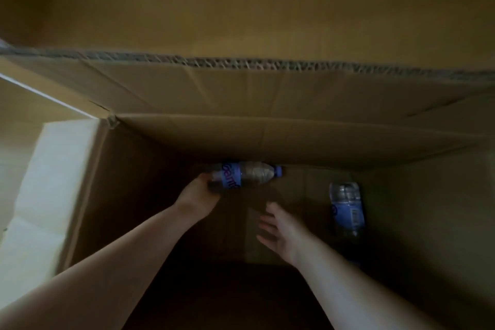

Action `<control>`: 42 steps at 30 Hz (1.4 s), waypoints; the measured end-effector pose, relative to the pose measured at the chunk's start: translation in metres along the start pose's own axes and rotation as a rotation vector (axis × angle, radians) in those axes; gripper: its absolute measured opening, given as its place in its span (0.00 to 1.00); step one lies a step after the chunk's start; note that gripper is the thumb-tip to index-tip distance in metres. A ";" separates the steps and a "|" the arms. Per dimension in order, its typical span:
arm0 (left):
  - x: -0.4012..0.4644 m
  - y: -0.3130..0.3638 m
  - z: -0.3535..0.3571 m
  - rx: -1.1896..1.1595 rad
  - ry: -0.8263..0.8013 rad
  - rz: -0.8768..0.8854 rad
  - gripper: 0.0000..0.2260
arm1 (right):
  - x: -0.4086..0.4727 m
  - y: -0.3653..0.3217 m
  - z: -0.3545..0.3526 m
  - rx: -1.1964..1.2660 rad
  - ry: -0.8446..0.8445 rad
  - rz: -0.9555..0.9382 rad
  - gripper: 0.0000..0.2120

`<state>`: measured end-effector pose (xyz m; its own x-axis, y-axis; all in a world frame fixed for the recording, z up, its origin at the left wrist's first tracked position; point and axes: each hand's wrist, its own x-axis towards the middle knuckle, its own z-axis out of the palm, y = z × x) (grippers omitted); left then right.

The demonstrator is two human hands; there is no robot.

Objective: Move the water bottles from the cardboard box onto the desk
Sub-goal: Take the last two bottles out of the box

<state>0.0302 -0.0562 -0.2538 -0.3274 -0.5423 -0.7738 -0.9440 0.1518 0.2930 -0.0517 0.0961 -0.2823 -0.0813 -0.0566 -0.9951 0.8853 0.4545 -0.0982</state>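
Brown cardboard box (267, 94), ridged along cut edge. Clear bottle (247, 175) with blue label, blue cap. Second clear bottle (347, 209), blue label, barcode stripes.

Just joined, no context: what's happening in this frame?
A person reaches both arms into a cardboard box. The left hand grips one bottle lying by the far wall. The right hand is open, holding nothing, left of a second bottle lying on the box floor. No desk is in view.
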 end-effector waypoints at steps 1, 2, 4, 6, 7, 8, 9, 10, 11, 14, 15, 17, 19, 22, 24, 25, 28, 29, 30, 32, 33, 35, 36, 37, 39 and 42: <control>0.012 -0.007 0.006 0.039 0.002 0.014 0.17 | 0.010 0.001 -0.001 -0.011 -0.011 -0.008 0.04; 0.024 -0.014 0.012 0.076 0.006 0.039 0.18 | 0.021 0.003 -0.004 -0.012 -0.020 -0.016 0.05; 0.043 -0.022 0.024 0.146 0.042 0.104 0.22 | 0.036 0.005 -0.010 0.014 -0.031 -0.025 0.05; 0.059 -0.024 0.036 0.191 0.081 0.181 0.24 | 0.047 0.009 -0.017 0.038 -0.026 -0.029 0.05; 0.068 -0.023 0.041 0.222 0.088 0.219 0.25 | 0.051 0.012 -0.020 0.054 -0.022 -0.030 0.06; 0.076 -0.021 0.046 0.258 0.087 0.245 0.26 | 0.055 0.014 -0.024 0.066 -0.021 -0.035 0.07; 0.083 -0.019 0.051 0.298 0.080 0.255 0.29 | 0.059 0.017 -0.027 0.074 -0.025 -0.042 0.09; 0.090 -0.018 0.056 0.347 0.079 0.254 0.33 | 0.063 0.019 -0.031 0.080 -0.031 -0.045 0.09; 0.095 -0.016 0.061 0.411 0.087 0.245 0.37 | 0.067 0.019 -0.034 0.088 -0.034 -0.044 0.08; 0.103 -0.009 0.071 0.590 0.142 0.199 0.38 | 0.077 0.017 -0.044 0.109 -0.033 -0.054 0.09; 0.105 -0.007 0.072 0.641 0.156 0.180 0.36 | 0.080 0.015 -0.046 0.115 -0.030 -0.056 0.10; 0.106 -0.007 0.078 0.730 0.165 0.164 0.34 | 0.085 0.013 -0.048 0.123 -0.029 -0.064 0.14; 0.108 -0.012 0.086 0.764 0.184 0.194 0.32 | 0.087 0.013 -0.046 0.138 -0.039 -0.065 0.15; 0.105 -0.020 0.092 0.708 0.171 0.231 0.32 | 0.085 0.013 -0.039 0.151 -0.044 -0.040 0.15; 0.097 -0.025 0.093 0.469 0.058 0.172 0.35 | 0.081 0.013 -0.033 0.132 -0.026 -0.045 0.16; 0.091 -0.027 0.094 0.290 -0.004 0.125 0.32 | 0.078 0.013 -0.031 0.102 -0.003 -0.063 0.15; 0.065 -0.039 0.105 -0.070 -0.152 -0.016 0.19 | 0.068 0.013 -0.038 -0.434 0.235 -0.276 0.13; 0.057 -0.044 0.110 -0.147 -0.183 -0.056 0.18 | 0.065 0.012 -0.045 -0.769 0.311 -0.385 0.14; 0.050 -0.049 0.114 -0.212 -0.195 -0.095 0.17 | 0.062 0.010 -0.056 -1.110 0.359 -0.495 0.17; 0.038 -0.057 0.116 -0.338 -0.197 -0.153 0.16 | 0.059 0.000 -0.078 -1.672 0.361 -0.652 0.24; 0.033 -0.061 0.116 -0.404 -0.210 -0.177 0.15 | 0.059 -0.007 -0.089 -1.931 0.319 -0.666 0.29; 0.029 -0.067 0.115 -0.469 -0.238 -0.203 0.15 | 0.060 -0.022 -0.108 -2.445 0.226 -0.605 0.34; 0.029 -0.068 0.115 -0.467 -0.241 -0.204 0.15 | 0.063 -0.027 -0.117 -2.647 0.196 -0.555 0.36; 0.029 -0.069 0.115 -0.464 -0.233 -0.200 0.15 | 0.067 -0.031 -0.125 -2.769 0.184 -0.483 0.37; 0.030 -0.070 0.115 -0.465 -0.214 -0.191 0.14 | 0.077 -0.035 -0.135 -2.870 0.189 -0.318 0.38; 0.031 -0.072 0.113 -0.455 -0.223 -0.177 0.13 | 0.088 -0.033 -0.137 -3.054 0.184 -0.186 0.39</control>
<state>0.0832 0.0095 -0.3624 -0.2129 -0.3309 -0.9193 -0.8884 -0.3262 0.3231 -0.1512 0.1982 -0.3683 -0.1368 -0.2153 -0.9669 -0.9053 -0.3690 0.2102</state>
